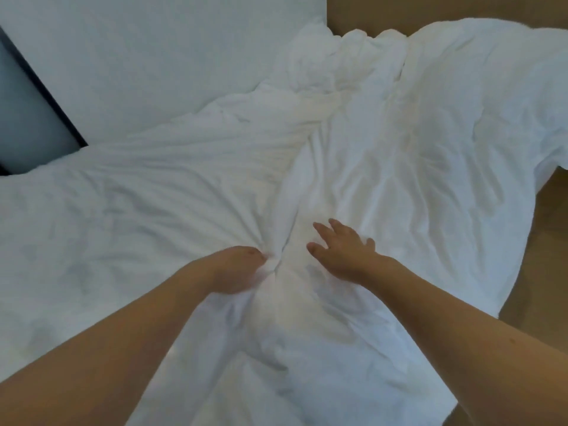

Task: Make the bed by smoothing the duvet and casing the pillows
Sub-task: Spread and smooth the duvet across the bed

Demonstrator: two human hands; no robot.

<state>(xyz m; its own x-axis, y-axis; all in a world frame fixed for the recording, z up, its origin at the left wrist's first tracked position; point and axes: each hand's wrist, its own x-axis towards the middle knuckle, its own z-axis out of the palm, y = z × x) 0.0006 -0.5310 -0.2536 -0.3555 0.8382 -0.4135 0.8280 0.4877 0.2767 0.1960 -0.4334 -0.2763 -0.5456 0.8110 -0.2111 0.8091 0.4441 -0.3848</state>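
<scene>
Bed: the bare mattress (159,66) filled the far left, smooth and uncovered; the wooden floor (541,272) showed at the right and far right.
Duvet: the white duvet (430,155) lay crumpled across the near and right part of the bed, bunched at its far end, with its right edge spilling over toward the floor. No pillows were in view.
Fold: a long ridge (295,186) ran from the far bunch down to the hands, with creases fanning out from it.
Left hand: the left hand (236,269) had its fingers curled into the cloth, pinching a gather at the near end of the ridge.
Right hand: the right hand (341,250) lay just beside it, fingers spread and flat on the duvet, holding nothing.
Doing it well: probably best to anchor with the flat hand while the gripping hand drew the gather leftward over the bare mattress, then sweep both palms outward from the ridge. Tugging hard risked dragging more over the right edge.
</scene>
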